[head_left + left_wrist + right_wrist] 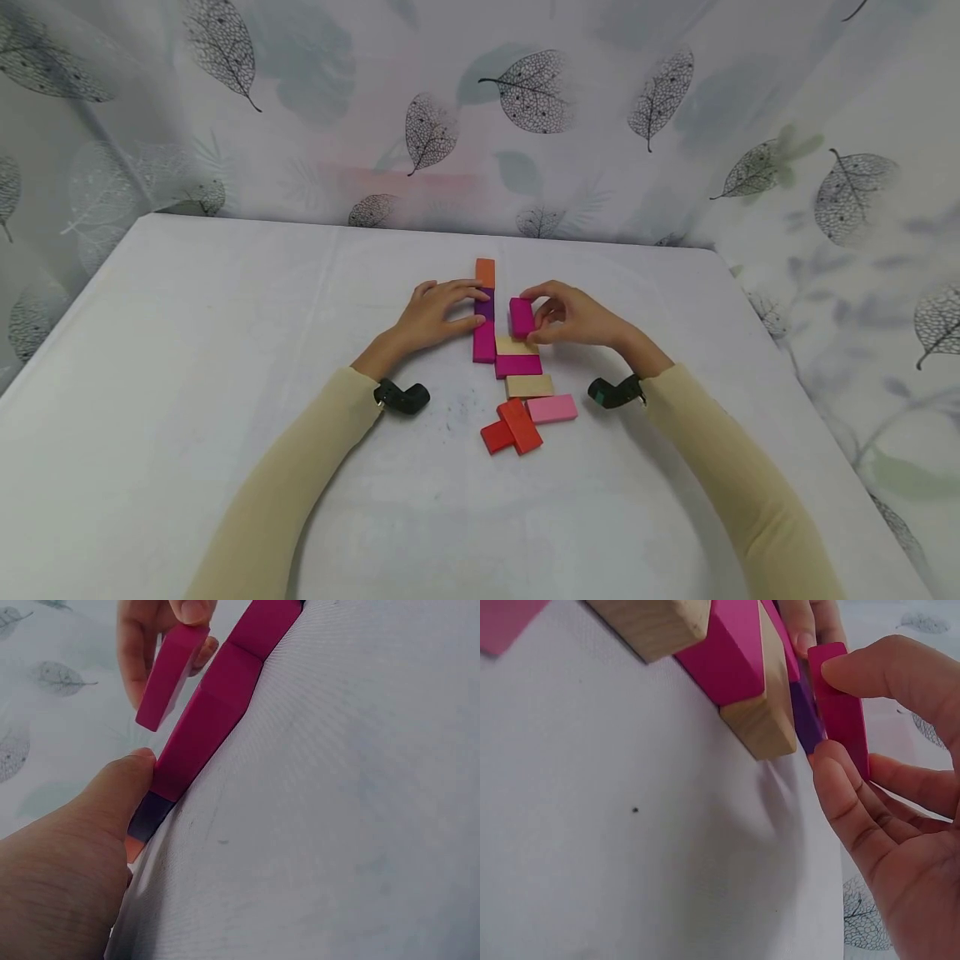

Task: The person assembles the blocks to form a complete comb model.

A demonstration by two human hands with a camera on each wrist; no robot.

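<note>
In the head view, the right hand (573, 315) has its fingers clamped on a magenta block (521, 318), held just right of a line of blocks towards the tabletop's (225, 367) far edge. In that line an orange block (485, 273) lies nearest the far edge, then a purple block (486, 310), then a second magenta block (483, 345). The left hand (437, 317) reaches in from the left-edge side, fingers extended and apart, tips on the purple block and thumb by the second magenta one. Nearer the person lie a pale wooden block (513, 347), a third magenta block (517, 366), another wooden block (529, 386), a pink block (552, 408) and two red blocks (520, 426), one overlapping the other. The left wrist view shows the left thumb against the line, with the held block seemingly apart from it. In the right wrist view, the right fingers pinch the held block beside the purple one; whether these touch, I cannot tell. The step in hand looks like placing this block; the next move probably calls for lowering it squarely while the left fingers steady the line.
</note>
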